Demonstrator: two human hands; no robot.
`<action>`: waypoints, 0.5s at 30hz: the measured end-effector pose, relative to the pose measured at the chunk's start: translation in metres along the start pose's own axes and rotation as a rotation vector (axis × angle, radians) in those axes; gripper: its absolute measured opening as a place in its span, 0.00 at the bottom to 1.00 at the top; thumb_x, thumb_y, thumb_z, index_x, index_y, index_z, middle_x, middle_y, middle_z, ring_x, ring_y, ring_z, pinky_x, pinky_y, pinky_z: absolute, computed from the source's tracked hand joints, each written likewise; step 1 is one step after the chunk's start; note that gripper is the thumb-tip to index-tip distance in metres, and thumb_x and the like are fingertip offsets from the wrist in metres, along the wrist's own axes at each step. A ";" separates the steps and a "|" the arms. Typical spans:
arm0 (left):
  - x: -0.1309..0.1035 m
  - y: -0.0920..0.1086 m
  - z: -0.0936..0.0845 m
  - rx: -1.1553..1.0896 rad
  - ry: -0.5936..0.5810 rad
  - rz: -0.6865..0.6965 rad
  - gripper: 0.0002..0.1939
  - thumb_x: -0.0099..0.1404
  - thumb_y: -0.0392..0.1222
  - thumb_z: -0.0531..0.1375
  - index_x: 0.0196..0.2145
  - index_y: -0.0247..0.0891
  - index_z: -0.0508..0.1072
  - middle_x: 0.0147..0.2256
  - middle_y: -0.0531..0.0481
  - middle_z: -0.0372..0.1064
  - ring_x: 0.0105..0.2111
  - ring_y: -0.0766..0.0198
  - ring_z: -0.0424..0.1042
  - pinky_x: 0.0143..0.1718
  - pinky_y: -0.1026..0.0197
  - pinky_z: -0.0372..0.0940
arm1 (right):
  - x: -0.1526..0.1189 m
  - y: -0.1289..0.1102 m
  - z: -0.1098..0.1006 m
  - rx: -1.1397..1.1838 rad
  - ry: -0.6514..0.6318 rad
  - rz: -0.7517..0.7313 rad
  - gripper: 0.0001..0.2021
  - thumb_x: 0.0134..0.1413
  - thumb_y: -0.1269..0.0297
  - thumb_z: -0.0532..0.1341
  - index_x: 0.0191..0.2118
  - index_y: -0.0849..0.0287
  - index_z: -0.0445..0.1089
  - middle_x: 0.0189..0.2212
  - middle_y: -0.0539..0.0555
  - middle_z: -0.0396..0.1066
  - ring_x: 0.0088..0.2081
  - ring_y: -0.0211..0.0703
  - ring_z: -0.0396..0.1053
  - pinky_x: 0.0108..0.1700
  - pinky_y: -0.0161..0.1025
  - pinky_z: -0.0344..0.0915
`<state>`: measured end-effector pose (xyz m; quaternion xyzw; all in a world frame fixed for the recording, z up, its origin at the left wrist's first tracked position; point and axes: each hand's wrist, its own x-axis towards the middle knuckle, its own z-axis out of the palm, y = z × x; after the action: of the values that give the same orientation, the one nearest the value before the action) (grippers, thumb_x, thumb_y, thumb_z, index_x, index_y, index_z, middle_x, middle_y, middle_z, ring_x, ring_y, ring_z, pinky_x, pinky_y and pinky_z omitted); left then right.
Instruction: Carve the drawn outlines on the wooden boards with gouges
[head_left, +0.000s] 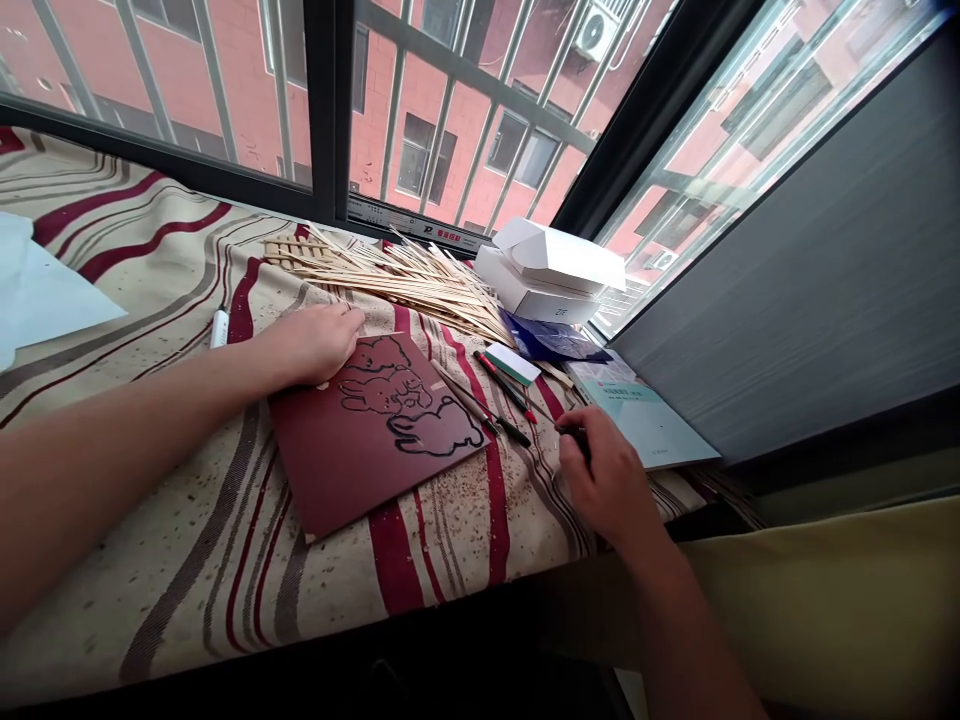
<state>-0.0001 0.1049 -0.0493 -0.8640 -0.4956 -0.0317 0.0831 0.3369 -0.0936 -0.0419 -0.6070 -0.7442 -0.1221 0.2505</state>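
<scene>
Barred window | crumb-strewn striped cloth | left fingers half-open on board | right fingers clutching tool

Room over front cloth, tools in the way beside board

Right hand: closed on one dark-handled tool, thin shaft pointing away to the left. Left of this grip: slim tools, lying close together; then one red-brown board with black animal outlines, left hand on its far-left edge. Right of the grip, just beyond: book. Farther beyond: green-white block, blue packet, white box, heaped sticks. Far left: white marker. Under the grip: striped cloth, crumb-strewn.
</scene>
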 end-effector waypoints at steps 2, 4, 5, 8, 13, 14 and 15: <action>0.000 0.000 0.000 0.005 -0.005 -0.002 0.21 0.72 0.42 0.42 0.49 0.33 0.71 0.50 0.34 0.74 0.51 0.45 0.74 0.51 0.48 0.66 | -0.008 -0.014 -0.009 0.155 -0.016 -0.031 0.08 0.69 0.66 0.54 0.48 0.59 0.68 0.36 0.54 0.77 0.36 0.43 0.76 0.38 0.37 0.70; 0.000 0.000 -0.001 0.013 -0.024 -0.005 0.22 0.72 0.42 0.41 0.49 0.32 0.70 0.50 0.34 0.74 0.51 0.46 0.74 0.52 0.49 0.65 | -0.014 -0.027 -0.017 0.289 -0.124 -0.119 0.09 0.70 0.68 0.55 0.50 0.57 0.69 0.40 0.52 0.79 0.39 0.39 0.78 0.41 0.34 0.71; 0.000 0.001 -0.002 0.014 -0.034 -0.005 0.22 0.72 0.42 0.41 0.50 0.32 0.70 0.50 0.34 0.74 0.52 0.46 0.73 0.53 0.49 0.65 | -0.016 -0.033 -0.019 0.319 -0.154 -0.147 0.10 0.70 0.69 0.55 0.51 0.57 0.69 0.42 0.52 0.79 0.42 0.38 0.78 0.44 0.33 0.71; -0.001 0.003 -0.005 0.005 -0.057 -0.008 0.22 0.72 0.42 0.41 0.50 0.31 0.70 0.51 0.33 0.73 0.53 0.45 0.73 0.53 0.49 0.66 | -0.019 -0.039 -0.021 0.329 -0.184 -0.196 0.14 0.70 0.71 0.56 0.56 0.55 0.69 0.48 0.53 0.79 0.48 0.38 0.77 0.49 0.32 0.71; -0.003 0.006 -0.009 0.001 -0.061 -0.014 0.22 0.72 0.41 0.42 0.50 0.30 0.70 0.51 0.33 0.72 0.52 0.45 0.73 0.53 0.49 0.66 | -0.024 -0.036 -0.019 0.395 -0.198 -0.230 0.19 0.69 0.73 0.55 0.60 0.53 0.70 0.41 0.53 0.76 0.40 0.37 0.76 0.41 0.32 0.71; -0.003 0.006 -0.009 0.002 -0.063 -0.016 0.22 0.72 0.41 0.42 0.50 0.31 0.70 0.51 0.33 0.73 0.52 0.45 0.73 0.53 0.49 0.66 | -0.025 -0.037 -0.019 0.413 -0.195 -0.239 0.19 0.69 0.74 0.55 0.60 0.53 0.70 0.38 0.52 0.76 0.38 0.37 0.75 0.39 0.32 0.70; -0.003 0.007 -0.010 0.002 -0.067 -0.019 0.21 0.72 0.41 0.42 0.50 0.31 0.71 0.51 0.33 0.73 0.52 0.46 0.73 0.53 0.50 0.66 | -0.026 -0.038 -0.019 0.425 -0.192 -0.251 0.19 0.69 0.74 0.55 0.60 0.54 0.70 0.37 0.52 0.75 0.36 0.37 0.74 0.38 0.32 0.70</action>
<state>0.0045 0.0975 -0.0408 -0.8598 -0.5061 -0.0033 0.0671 0.3081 -0.1338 -0.0347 -0.4526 -0.8430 0.0649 0.2835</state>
